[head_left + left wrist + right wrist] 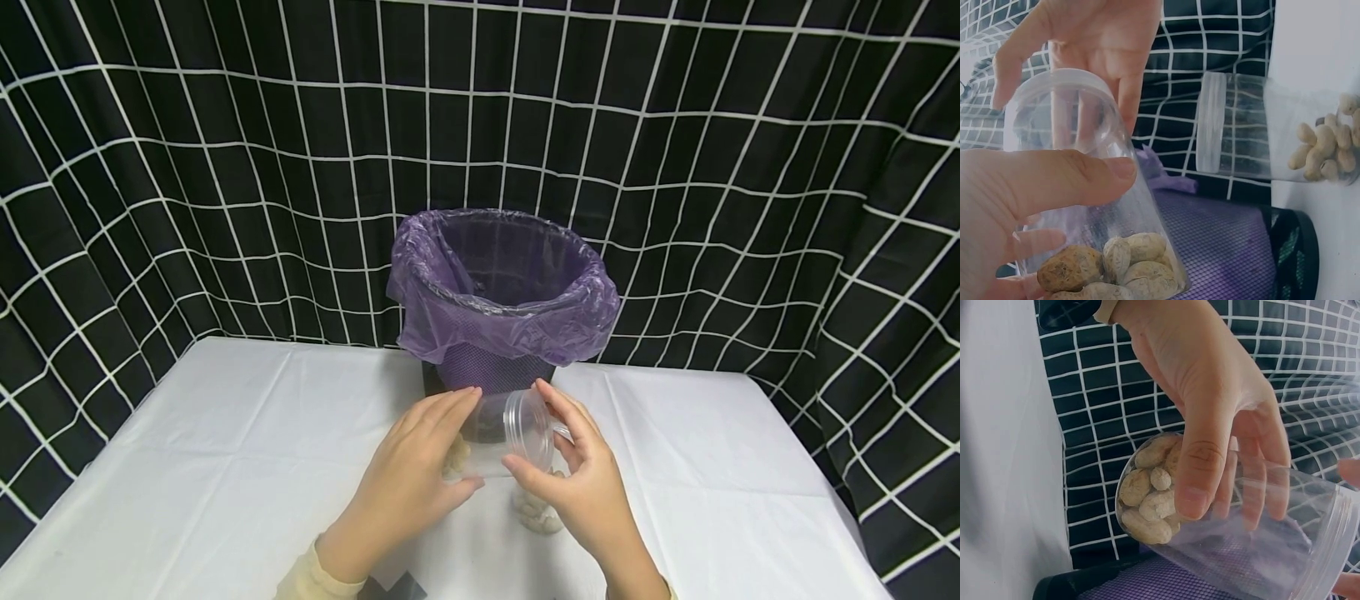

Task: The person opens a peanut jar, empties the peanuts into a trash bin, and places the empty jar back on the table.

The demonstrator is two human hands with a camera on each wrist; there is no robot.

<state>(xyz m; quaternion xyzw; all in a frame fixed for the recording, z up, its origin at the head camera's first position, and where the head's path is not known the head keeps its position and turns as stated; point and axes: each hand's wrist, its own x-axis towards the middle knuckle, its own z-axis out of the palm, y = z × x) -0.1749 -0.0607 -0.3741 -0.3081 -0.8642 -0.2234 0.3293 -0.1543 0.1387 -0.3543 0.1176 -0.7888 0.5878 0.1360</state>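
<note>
A clear plastic jar (495, 433) with peanuts (1116, 269) in its bottom lies tilted between both hands above the white table (225, 467). My left hand (442, 425) grips the jar's body, its thumb (1200, 469) across the side. My right hand (577, 467) curls round the lid end (528, 425), index finger on top and thumb below. A second clear jar (1260, 128) holding peanuts stands on the table under the right hand, partly hidden by it.
A black mesh bin (487, 379) lined with a purple bag (498, 283) stands just behind the hands at the table's back edge. A black curtain with a white grid (225, 167) hangs behind it.
</note>
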